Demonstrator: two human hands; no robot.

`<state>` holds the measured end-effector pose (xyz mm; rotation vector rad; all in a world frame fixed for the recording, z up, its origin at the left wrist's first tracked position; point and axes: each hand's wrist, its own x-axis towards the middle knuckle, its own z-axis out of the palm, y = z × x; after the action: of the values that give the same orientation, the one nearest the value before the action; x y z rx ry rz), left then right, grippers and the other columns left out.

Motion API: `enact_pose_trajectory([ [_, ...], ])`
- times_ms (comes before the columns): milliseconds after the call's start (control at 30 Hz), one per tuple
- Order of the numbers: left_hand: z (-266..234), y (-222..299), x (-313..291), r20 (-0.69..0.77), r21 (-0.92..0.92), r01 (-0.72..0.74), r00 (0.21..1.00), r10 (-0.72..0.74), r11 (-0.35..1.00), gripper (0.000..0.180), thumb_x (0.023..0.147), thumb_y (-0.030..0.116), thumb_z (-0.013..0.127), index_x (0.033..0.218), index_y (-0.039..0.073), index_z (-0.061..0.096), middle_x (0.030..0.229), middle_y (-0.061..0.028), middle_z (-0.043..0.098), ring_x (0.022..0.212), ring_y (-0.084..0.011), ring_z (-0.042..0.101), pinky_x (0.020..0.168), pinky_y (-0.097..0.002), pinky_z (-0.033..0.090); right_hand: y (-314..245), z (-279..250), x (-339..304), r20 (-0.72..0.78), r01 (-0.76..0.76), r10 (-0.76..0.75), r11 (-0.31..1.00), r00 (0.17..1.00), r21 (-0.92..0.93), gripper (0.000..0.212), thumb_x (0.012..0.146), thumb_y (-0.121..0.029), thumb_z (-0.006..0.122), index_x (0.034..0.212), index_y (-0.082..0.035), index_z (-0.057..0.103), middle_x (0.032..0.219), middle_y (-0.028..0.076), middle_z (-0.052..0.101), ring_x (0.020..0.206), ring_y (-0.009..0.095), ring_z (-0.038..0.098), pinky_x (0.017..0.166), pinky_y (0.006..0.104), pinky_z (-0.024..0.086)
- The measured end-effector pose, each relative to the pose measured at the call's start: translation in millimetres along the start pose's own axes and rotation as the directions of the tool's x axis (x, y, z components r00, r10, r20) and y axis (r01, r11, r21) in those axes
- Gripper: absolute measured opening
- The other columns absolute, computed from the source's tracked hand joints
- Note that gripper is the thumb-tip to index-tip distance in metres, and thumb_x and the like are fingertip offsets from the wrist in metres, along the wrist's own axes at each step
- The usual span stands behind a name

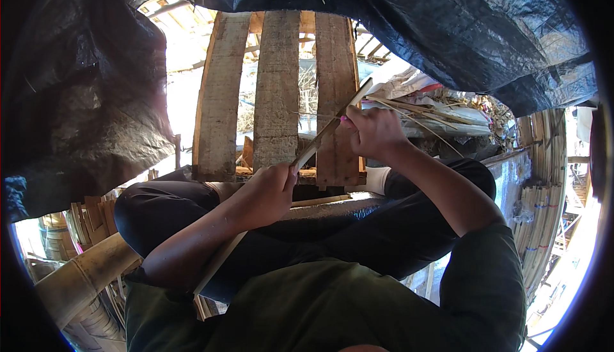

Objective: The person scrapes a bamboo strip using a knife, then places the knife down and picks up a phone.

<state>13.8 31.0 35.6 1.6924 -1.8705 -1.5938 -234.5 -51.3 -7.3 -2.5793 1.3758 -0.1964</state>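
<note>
A long, thin bamboo strip point(313, 149) slants across my lap. Its upper end rises in front of the wooden slats, and its lower part passes under my left forearm. My left hand point(272, 189) is closed round the strip below its middle. Higher up, my right hand point(376, 132) is closed with its fingertips against the strip near its upper end. A small pink spot shows at those fingertips; whether the right hand holds anything else as well is hidden.
Ahead stands a rack of three upright wooden slats point(276, 83). Dark plastic sheeting point(448, 26) hangs overhead and at the left. Loose thin strips point(435, 112) lie beyond my right hand. A thick bamboo pole point(86, 278) is at the lower left, and bundled strips point(540, 218) stand at the right.
</note>
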Motion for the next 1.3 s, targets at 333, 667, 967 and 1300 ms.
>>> enact_pose_trajectory([
  [333,2,0,4,-0.026,0.071,-0.038,0.999,0.040,0.997,0.036,0.102,0.024,0.038,0.088,-0.007,0.052,0.070,-0.0260,0.058,0.065,-0.0407,0.060,0.062,-0.0481,0.043,16,-6,5,-0.040,-0.005,0.002,0.997,0.999,-0.080,0.010,0.080,-0.017,0.059,0.086,-0.009,0.058,0.059,0.011,0.062,0.054,0.029,0.063,0.053,0.0410,0.051],
  [667,6,-4,-3,-0.032,0.079,-0.045,0.998,0.048,0.996,0.034,0.101,0.023,0.039,0.088,-0.006,0.052,0.071,-0.0274,0.058,0.069,-0.0448,0.060,0.064,-0.0499,0.043,-12,-7,-5,0.090,-0.065,0.082,0.982,0.993,-0.178,0.015,0.088,-0.025,0.054,0.090,-0.011,0.058,0.060,0.010,0.062,0.057,0.028,0.065,0.057,0.0431,0.052],
  [967,5,-11,-15,-0.045,0.097,-0.065,0.997,0.070,0.993,0.032,0.100,0.023,0.040,0.090,-0.005,0.051,0.072,-0.0280,0.059,0.072,-0.0463,0.060,0.065,-0.0509,0.043,-26,-15,4,0.195,-0.160,0.206,0.961,0.959,-0.225,0.021,0.083,-0.025,0.059,0.099,-0.011,0.061,0.068,0.010,0.065,0.064,0.025,0.067,0.063,0.0422,0.054],
  [1300,2,-8,-12,-0.023,0.100,-0.041,0.999,0.043,0.994,0.032,0.100,0.023,0.040,0.090,-0.005,0.053,0.073,-0.0271,0.059,0.073,-0.0442,0.061,0.065,-0.0487,0.044,-9,-6,-5,0.037,-0.055,0.059,0.994,0.998,-0.098,0.019,0.091,-0.025,0.054,0.086,-0.009,0.061,0.055,0.010,0.058,0.051,0.031,0.061,0.053,0.0427,0.050],
])
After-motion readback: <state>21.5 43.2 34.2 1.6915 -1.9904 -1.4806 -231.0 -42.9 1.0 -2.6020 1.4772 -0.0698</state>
